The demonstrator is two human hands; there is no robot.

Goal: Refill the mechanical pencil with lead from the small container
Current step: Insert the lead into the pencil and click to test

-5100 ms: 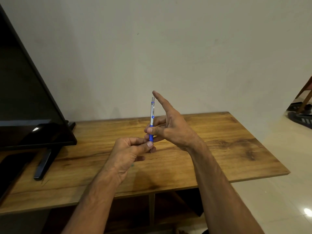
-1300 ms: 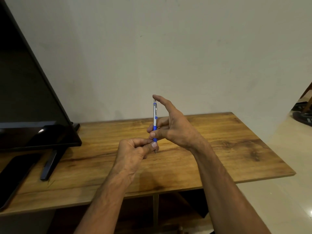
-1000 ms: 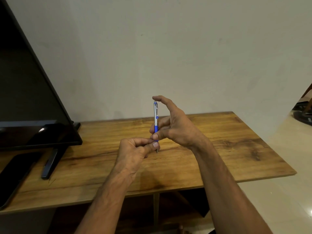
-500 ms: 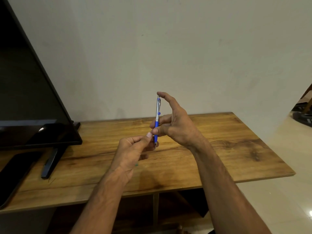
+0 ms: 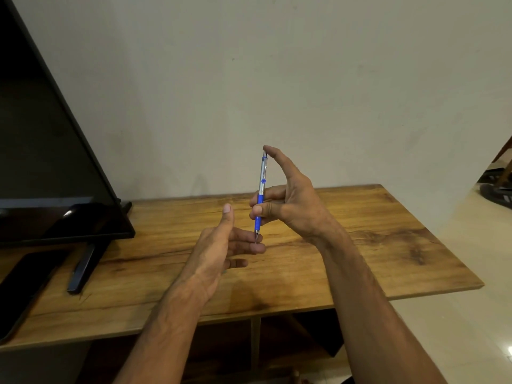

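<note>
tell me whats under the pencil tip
The open left hand, its fingers right below the mechanical pencil tip, over the wooden table. The hand covers the table there; any lead is too small to see.

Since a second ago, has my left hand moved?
Yes. The left hand has opened: against the table, its thumb lifted toward the far edge, away from the pencil tip.

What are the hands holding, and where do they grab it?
The right hand holds the mechanical pencil upright by its blue grip, index fingertip on its top. The left hand, open beneath the tip, grips nothing that shows.
</note>
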